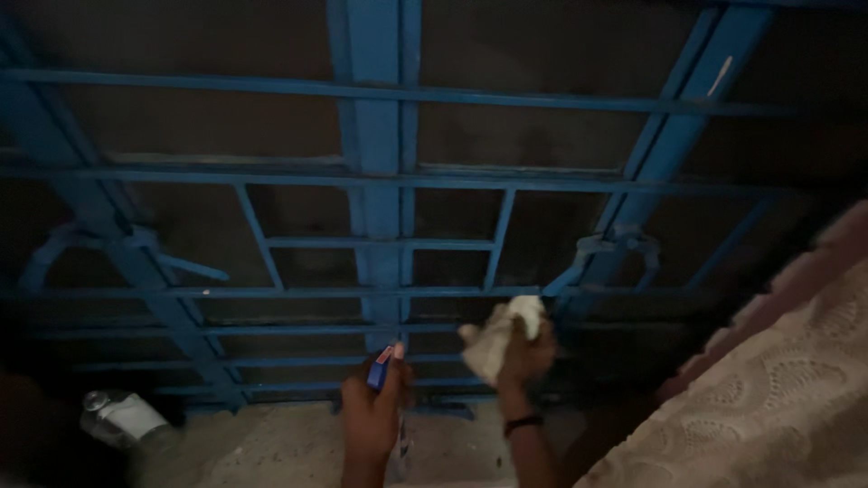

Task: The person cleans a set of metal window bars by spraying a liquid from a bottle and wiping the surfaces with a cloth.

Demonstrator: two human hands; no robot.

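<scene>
My left hand [371,416] grips a spray bottle [383,369] with a blue and red nozzle, held upright below the blue metal window grille [380,181]. My right hand [523,357] is closed on a crumpled white cloth [502,334], pressed against the lower horizontal bars of the grille, just right of the wide central upright. A dark band sits on my right wrist. The glass panes behind the bars look dark.
A pale lace-patterned curtain [787,389] hangs at the lower right. A clear plastic bottle [117,416] lies on the stone sill [271,443] at the lower left. Window latches [624,244] sit on the blue frame at both sides.
</scene>
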